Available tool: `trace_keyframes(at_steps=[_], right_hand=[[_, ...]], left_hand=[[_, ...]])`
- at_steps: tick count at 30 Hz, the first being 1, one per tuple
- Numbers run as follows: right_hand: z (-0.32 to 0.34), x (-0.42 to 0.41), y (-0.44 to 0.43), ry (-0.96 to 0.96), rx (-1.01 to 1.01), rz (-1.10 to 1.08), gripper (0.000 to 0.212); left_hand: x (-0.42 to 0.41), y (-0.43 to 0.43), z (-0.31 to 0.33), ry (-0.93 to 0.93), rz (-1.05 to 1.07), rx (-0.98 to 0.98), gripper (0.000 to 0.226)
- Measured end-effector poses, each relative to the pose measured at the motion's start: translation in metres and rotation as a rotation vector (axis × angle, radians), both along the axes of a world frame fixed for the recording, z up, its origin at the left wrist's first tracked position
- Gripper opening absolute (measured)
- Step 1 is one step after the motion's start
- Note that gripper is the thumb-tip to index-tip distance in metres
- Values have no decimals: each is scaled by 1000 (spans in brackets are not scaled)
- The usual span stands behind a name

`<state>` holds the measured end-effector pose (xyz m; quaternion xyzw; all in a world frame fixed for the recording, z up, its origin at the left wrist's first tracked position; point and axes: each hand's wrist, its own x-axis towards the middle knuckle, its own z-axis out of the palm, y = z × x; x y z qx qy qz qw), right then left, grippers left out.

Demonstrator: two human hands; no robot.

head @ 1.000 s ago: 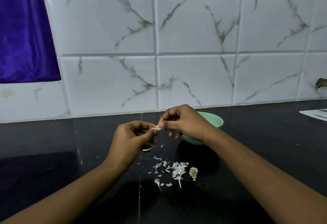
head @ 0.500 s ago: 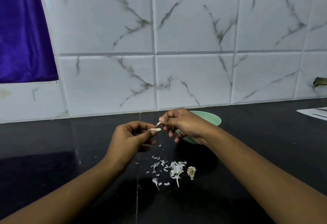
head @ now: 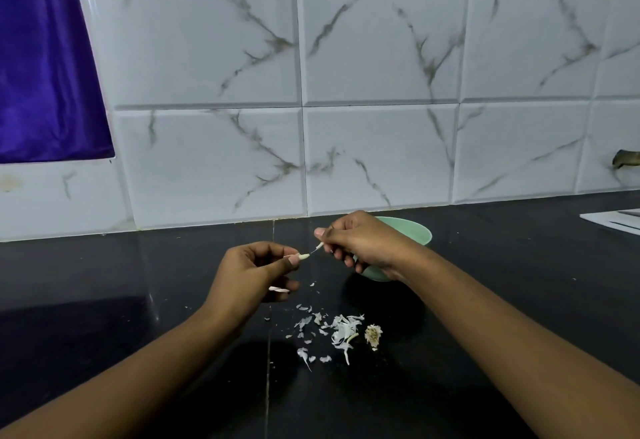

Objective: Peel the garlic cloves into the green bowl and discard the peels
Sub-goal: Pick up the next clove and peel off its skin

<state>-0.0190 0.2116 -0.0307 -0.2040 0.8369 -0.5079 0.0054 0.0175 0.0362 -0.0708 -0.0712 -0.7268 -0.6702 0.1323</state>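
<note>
- The left hand holds a garlic clove above the black table, with thumb and curled fingers clamped on the clove's near end.
- The right hand pinches a thin strip of peel between thumb and forefinger. The strip runs down to the clove's tip, and the other fingers are curled underneath.
- The green bowl stands on the table just behind the right hand, which hides most of it. Only the right part of its rim and a bit of its lower wall show, and its inside cannot be seen.
- A pale sliver shows at the left hand's lower fingers; I cannot tell whether it is held or lies on the table.
- Loose peels lie scattered on the table between the two forearms, with a dry root end just beside them on the right.
- Behind the table is a white marble-veined tiled wall, with a purple cloth at the upper left.
- A flat white object lies at the table's far right edge, well apart from the bowl.
</note>
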Motion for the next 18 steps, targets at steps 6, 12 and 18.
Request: trace_keyframes(at_steps=[6,12,18], right_hand=[[1,-5,3,-25,-57,28,29],[0,-7,5,27,24,-19,23],[-1,-7,4,-1,-15,7,12]], left_hand=[[-3,-2,-3,8,-5,4,9],[-18,-9,-10,107,202,-512,6],[-22,-2,-15,107,268,-1049,14]])
